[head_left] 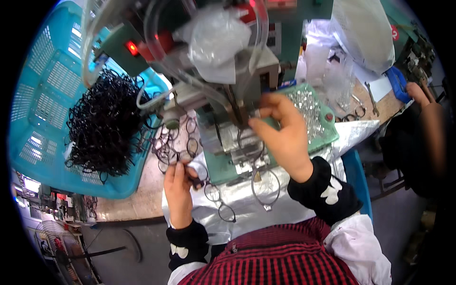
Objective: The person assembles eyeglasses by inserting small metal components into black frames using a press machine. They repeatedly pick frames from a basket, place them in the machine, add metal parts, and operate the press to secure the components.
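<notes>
My left hand (pixel 178 192) is closed round a dark eyeglass frame (pixel 195 182) at the near edge of the workbench; a white cloth or glove piece shows beside its fingertips. Below it, a thin two-ring eyeglass frame (pixel 220 203) lies over the silver sheet. My right hand (pixel 287 137) reaches to the green bench machine (pixel 223 164), thumb and fingers pinched close to its tool head (pixel 236 111). What they grip there is blurred and partly hidden. Under the fingertips, a dark rim (pixel 251 148) sits at the metal fixture, and another round rim (pixel 265 189) hangs at its front.
A turquoise basket (pixel 47 90) holds a heap of black frames (pixel 104 123) at left. Loose frames (pixel 173 140) lie between basket and machine. Small shiny parts fill a green tray (pixel 313 114). A wrench (pixel 372 99) lies at right, near another person's hand (pixel 418 94).
</notes>
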{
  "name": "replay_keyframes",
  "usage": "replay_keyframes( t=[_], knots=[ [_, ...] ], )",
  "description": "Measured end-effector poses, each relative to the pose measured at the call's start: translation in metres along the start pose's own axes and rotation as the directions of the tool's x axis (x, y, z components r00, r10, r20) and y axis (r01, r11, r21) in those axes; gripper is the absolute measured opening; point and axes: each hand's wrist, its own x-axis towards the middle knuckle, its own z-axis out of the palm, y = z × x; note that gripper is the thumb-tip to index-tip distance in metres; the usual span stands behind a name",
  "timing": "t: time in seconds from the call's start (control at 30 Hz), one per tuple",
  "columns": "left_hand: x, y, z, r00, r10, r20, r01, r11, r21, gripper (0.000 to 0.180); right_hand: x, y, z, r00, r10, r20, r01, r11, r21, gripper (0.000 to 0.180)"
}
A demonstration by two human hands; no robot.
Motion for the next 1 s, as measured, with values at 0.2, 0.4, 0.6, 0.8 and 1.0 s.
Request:
replay_keyframes(
  t=[0.2, 0.4, 0.6, 0.8, 1.0],
  knots=[
    [0.002, 0.074, 0.072, 0.590, 0.801, 0.101, -0.801, 0.597, -0.056, 0.028, 0.004, -0.004, -0.002, 0.995, 0.056, 0.081, -0.066, 0.991, 0.117, 0.046],
    [0.014, 0.114, 0.101, 0.489, 0.854, 0.177, -0.868, 0.457, 0.193, 0.018, -0.008, -0.034, 0.008, 0.979, 0.161, 0.126, -0.187, 0.953, 0.239, 0.054],
    [-0.047, 0.078, 0.102, 0.668, -0.334, 0.665, 0.395, 0.917, 0.063, 0.034, 0.006, -0.005, -0.042, 0.988, -0.035, 0.148, 0.065, 0.977, -0.204, 0.045],
    [-0.041, 0.064, 0.124, 0.696, -0.432, 0.573, 0.517, 0.856, 0.017, 0.035, 0.016, 0.065, -0.119, 0.960, -0.153, -0.236, 0.016, 0.868, -0.497, 0.030],
    [-0.045, 0.059, 0.127, 0.738, -0.416, 0.532, 0.477, 0.878, 0.024, 0.036, 0.020, 0.078, -0.063, 0.842, -0.245, 0.480, 0.530, 0.536, -0.657, 0.008]
  ],
)
